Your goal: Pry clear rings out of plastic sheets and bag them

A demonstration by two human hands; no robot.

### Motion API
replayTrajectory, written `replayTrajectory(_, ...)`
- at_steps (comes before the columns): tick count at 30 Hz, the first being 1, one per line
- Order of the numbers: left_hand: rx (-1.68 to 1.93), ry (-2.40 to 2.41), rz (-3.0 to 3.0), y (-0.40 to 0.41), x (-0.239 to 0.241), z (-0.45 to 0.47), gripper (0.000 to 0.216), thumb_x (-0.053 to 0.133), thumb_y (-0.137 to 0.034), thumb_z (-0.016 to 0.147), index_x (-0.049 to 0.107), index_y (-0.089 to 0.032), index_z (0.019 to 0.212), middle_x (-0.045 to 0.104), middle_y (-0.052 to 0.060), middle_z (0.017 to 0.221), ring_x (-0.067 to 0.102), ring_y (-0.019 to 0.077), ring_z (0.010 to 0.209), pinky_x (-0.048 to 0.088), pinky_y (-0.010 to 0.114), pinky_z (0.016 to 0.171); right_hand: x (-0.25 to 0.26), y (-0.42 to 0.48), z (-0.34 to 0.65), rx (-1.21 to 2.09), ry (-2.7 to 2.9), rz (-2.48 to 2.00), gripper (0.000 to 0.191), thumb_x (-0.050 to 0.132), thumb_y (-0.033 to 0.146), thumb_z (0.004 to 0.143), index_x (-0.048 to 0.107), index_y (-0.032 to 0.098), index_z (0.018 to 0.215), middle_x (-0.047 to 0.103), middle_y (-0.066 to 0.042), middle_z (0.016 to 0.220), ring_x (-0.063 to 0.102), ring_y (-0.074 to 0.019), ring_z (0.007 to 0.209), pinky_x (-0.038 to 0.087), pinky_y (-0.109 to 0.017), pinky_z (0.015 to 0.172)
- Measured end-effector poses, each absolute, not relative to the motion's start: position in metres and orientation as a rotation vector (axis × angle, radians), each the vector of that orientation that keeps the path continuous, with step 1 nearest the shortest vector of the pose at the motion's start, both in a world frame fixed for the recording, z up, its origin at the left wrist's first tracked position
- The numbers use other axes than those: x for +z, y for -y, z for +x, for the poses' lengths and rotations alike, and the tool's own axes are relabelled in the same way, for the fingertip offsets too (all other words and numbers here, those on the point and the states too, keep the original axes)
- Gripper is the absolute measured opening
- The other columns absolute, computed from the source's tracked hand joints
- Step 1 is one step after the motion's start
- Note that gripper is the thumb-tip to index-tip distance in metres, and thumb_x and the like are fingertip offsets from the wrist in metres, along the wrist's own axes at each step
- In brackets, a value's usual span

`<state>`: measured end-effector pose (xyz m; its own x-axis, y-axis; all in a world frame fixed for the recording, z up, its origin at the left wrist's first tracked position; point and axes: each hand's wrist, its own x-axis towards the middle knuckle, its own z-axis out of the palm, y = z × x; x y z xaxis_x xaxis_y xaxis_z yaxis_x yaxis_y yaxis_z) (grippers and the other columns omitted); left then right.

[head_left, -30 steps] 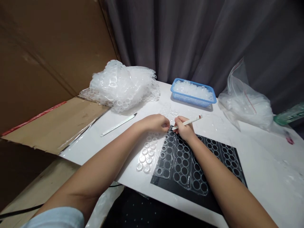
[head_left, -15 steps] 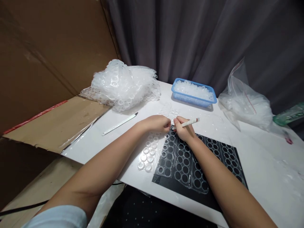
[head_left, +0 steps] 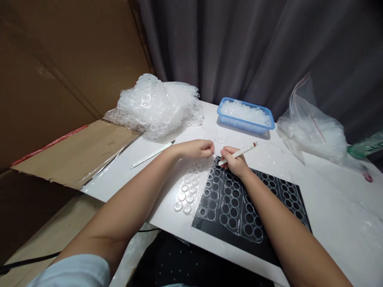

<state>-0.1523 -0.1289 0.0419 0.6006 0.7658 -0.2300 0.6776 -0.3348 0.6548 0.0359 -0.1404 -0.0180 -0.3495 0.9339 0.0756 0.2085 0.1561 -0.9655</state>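
Observation:
My right hand (head_left: 235, 162) is closed around a slim white pen-shaped tool (head_left: 244, 149) with a red mark near its upper end. Its lower tip points down at the top left corner of a black mat (head_left: 239, 244). Clear plastic sheets with rows of rings (head_left: 229, 201) lie over the mat. My left hand (head_left: 197, 149) is curled with the fingertips pinched, just left of the tool; anything between them is too small to make out. Below it, a clear strip of rings (head_left: 187, 191) rests on the white table, reaching the mat's left edge.
A second slim pale tool (head_left: 153, 154) with a dark tip lies at left. Behind are a heap of clear ring sheets (head_left: 158, 105), a blue basket (head_left: 245, 123) of small clear pieces and a clear zip bag (head_left: 317, 133). A green bottle (head_left: 366, 144) lies far right.
My left hand has moved slightly up and left, opening a gap from my right hand. The right hand still grips the tool, whose lower end now shows more.

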Motion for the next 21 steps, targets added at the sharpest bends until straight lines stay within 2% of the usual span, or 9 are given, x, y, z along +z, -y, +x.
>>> replayTrajectory(3,-0.009,-1.070,2.164,0.134,0.041,-0.145,0.012,0.046,-0.028,0.079,0.052,-0.017,0.080,0.053,-0.001,0.069,0.044,0.0097,0.060,0.034,0.021,0.056,-0.018,0.140,0.036,1.274,1.703,-1.062,0.032,0.047,0.039,0.081,0.049,0.019,0.056,0.053,0.002,0.045,0.046,-0.0094,0.038,0.035,-0.022,0.040)
replayTrajectory(8,-0.057,-1.069,2.195,0.137,0.041,-0.143,0.016,0.058,-0.028,0.072,0.060,-0.018,0.085,0.057,-0.003,0.066,0.047,0.0086,0.057,0.033,0.020,0.053,-0.021,0.139,0.036,1.277,1.762,-1.062,0.032,0.045,0.040,0.084,0.049,0.019,0.060,0.054,0.002,0.048,0.048,-0.0096,0.040,0.037,-0.022,0.041)
replayTrajectory(13,-0.068,-1.109,2.251,0.138,0.046,-0.141,0.017,0.055,-0.027,0.073,0.066,-0.019,0.084,0.060,-0.002,0.063,0.045,0.0078,0.053,0.031,0.021,0.053,-0.013,0.142,0.037,1.129,1.980,-1.065,0.032,0.041,0.037,0.086,0.046,0.019,0.059,0.054,0.001,0.052,0.050,-0.0105,0.046,0.037,-0.023,0.048)
replayTrajectory(18,-0.135,-1.372,2.406,0.148,0.050,-0.127,0.014,0.056,-0.030,0.067,0.063,-0.017,0.066,0.053,0.002,0.055,0.045,0.0128,0.051,0.031,0.027,0.054,0.001,0.147,0.034,0.937,2.149,-1.084,0.031,0.041,0.031,0.087,0.044,0.019,0.058,0.053,0.000,0.054,0.050,-0.0125,0.055,0.035,-0.025,0.052)
replayTrajectory(21,-0.210,-1.532,2.393,0.152,0.050,-0.118,0.019,0.057,-0.036,0.066,0.061,-0.017,0.065,0.051,0.004,0.053,0.051,0.0174,0.056,0.034,0.029,0.056,0.005,0.145,0.035,1.020,2.152,-1.121,0.030,0.040,0.030,0.087,0.044,0.019,0.059,0.055,-0.001,0.056,0.051,-0.0125,0.055,0.036,-0.025,0.052)
